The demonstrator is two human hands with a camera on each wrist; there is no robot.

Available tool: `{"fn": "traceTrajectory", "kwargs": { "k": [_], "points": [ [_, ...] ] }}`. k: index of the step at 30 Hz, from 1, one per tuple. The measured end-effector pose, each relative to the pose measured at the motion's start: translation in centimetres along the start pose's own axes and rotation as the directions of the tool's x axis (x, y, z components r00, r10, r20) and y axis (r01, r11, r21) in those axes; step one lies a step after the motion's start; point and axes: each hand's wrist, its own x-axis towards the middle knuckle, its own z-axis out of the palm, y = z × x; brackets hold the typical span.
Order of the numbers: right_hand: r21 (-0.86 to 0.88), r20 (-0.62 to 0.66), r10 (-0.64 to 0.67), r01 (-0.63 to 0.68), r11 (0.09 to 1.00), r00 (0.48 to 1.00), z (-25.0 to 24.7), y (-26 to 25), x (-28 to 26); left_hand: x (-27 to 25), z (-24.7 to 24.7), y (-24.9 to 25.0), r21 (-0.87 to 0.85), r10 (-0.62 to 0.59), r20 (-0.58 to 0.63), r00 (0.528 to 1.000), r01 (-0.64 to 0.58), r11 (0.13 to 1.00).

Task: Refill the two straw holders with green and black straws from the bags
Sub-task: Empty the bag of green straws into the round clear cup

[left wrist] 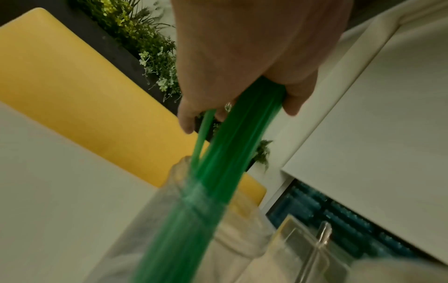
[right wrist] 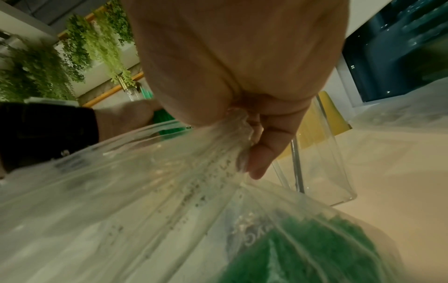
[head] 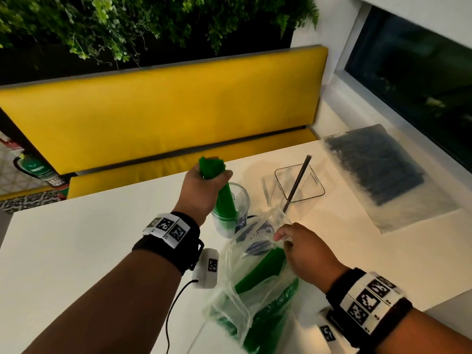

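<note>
white table (head: 76,251) carries everything; yellow bench (head: 163,108) runs along its far edge. at the far right corner i see the bag of black straws (head: 378,164) lying flat. at the near edge, mid-table, the bag of green straws (head: 258,284) stands slumped; my right hand (head: 306,254) pinches its gathered top, fingers (right wrist: 264,153) curled into the plastic. just beyond the bag, toward table centre, the square clear holder (head: 298,185) stands with one black straw (head: 297,182) leaning inside. just left of it is the round clear holder (head: 229,210). my left hand (head: 201,190) is clamped around a bundle of green straws (head: 224,200), lower ends inside the round holder, bundle tilted.
</note>
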Motion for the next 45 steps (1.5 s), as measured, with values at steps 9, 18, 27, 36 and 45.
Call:
{"fn": "traceTrajectory", "kwargs": {
  "k": [9,18,27,36,45],
  "points": [
    [-0.006,-0.014,-0.007,0.007,1.000,1.000,0.1,0.2,0.5,1.5,-2.0,0.5,0.558,-0.076,0.273,0.959,-0.094,0.825],
    [0.001,0.004,-0.026,0.026,1.000,1.000,0.2,0.0,0.9,0.9,-0.7,-1.7,0.726,0.198,0.461,0.865,-0.496,0.477],
    [0.073,0.005,-0.013,0.012,0.997,1.000,-0.2,-0.2,0.8,-4.3,-0.2,1.1,0.573,0.636,0.372,0.676,-0.706,0.416],
    [0.157,0.046,-0.121,0.113,0.981,0.992,1.1,-0.2,0.7,-10.2,5.1,-9.6,0.740,-0.249,0.566,0.786,-0.351,0.573],
    [0.149,0.023,-0.124,0.120,0.982,0.992,0.7,0.1,-0.2,-9.9,6.8,-10.3,0.784,-0.265,0.584,0.767,-0.449,0.429]
  ]
}}
